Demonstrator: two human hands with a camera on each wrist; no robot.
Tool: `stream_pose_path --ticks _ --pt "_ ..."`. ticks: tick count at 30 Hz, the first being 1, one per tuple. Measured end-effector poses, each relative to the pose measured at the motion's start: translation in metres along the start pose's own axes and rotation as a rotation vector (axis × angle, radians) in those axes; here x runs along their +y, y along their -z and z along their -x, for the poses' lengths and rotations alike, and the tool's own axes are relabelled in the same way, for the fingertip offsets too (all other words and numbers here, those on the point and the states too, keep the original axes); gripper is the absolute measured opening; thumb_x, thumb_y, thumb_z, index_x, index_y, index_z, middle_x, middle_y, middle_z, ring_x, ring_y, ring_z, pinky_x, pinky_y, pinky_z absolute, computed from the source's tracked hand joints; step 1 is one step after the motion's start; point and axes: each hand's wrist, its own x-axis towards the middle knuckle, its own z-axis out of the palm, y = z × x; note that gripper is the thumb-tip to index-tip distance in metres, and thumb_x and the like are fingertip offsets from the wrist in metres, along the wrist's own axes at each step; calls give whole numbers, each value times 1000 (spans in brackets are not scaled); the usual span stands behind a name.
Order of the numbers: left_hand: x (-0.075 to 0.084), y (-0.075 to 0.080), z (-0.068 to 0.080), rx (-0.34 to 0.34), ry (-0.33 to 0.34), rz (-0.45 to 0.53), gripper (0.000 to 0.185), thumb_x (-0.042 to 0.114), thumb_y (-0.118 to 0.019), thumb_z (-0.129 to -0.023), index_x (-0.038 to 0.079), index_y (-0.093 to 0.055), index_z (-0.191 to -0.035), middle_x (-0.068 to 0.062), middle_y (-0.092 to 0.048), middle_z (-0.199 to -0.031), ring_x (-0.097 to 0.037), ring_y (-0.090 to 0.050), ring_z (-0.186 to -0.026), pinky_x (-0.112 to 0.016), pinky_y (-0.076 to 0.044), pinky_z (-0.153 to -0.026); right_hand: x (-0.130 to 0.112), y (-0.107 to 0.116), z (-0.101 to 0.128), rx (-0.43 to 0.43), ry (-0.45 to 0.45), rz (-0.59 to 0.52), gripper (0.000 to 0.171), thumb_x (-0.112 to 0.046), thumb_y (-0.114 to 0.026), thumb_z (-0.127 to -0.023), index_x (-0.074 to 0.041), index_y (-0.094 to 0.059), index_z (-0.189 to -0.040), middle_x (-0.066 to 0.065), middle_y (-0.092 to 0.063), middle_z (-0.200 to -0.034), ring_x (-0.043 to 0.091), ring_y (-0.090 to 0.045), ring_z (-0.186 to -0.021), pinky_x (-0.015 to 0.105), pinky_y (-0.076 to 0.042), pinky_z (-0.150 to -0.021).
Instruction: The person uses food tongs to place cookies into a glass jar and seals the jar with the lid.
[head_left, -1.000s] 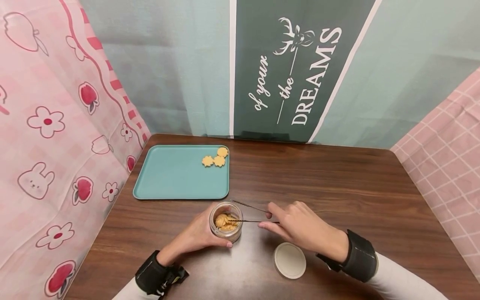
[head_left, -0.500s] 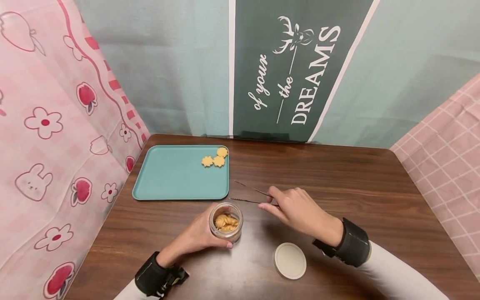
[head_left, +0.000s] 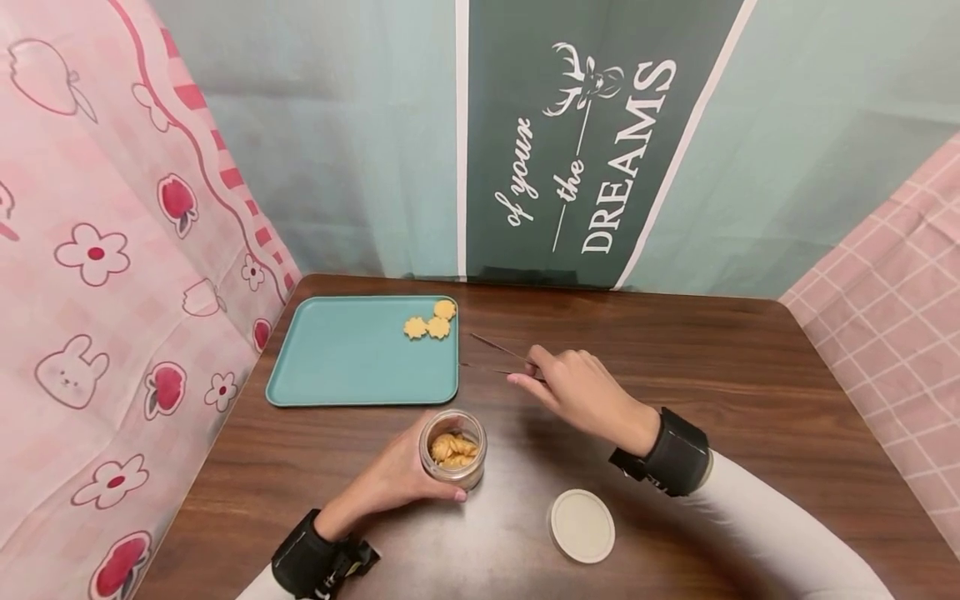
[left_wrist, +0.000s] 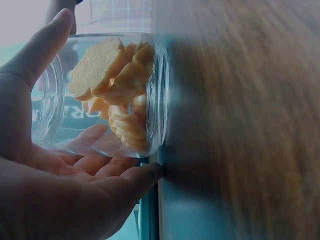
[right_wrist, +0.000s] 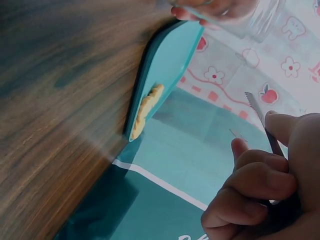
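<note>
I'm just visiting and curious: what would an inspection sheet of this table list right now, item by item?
Surface: dark brown wooden table, bare wood around the items.
Job's things: small clear glass jar holding tan flower-shaped biscuits, lid off; thin metal tweezers, tips apart and holding nothing; teal rectangular tray with three biscuits at its far right corner.
Clutter: round white lid lying flat on the table, apart from the jar.
Hands: left hand grips the jar; right hand pinches the tweezers beside the tray.
Cables: nothing seen.
Surroundings: pink patterned cloths at the sides, green banner with white lettering behind.
</note>
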Motion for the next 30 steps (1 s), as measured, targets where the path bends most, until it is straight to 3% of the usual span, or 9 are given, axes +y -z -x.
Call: stream_pose_path --ticks 14,30 --pt "1 -2 1 -13 34 4 100 33 -102 -68 14 -48 -150 -2 -64 -139 -20 -61 -127 -42 -47 -112 11 -21 -26 -44 -67 -22 34 -44 -68 -103 -15 -60 -86 -11 -53 -63 4 -51 -53 29 -46 -49" --pt "1 -2 2 -2 28 2 99 32 -102 -66 15 -49 -148 -2 -65 -139 -20 -62 -126 -41 -47 -112 9 -39 -47 -54 -61 15 38 -44 -64 -106 -14 -58 -83 -9 -52 -61 9 -54 -52 34 -48 -47"
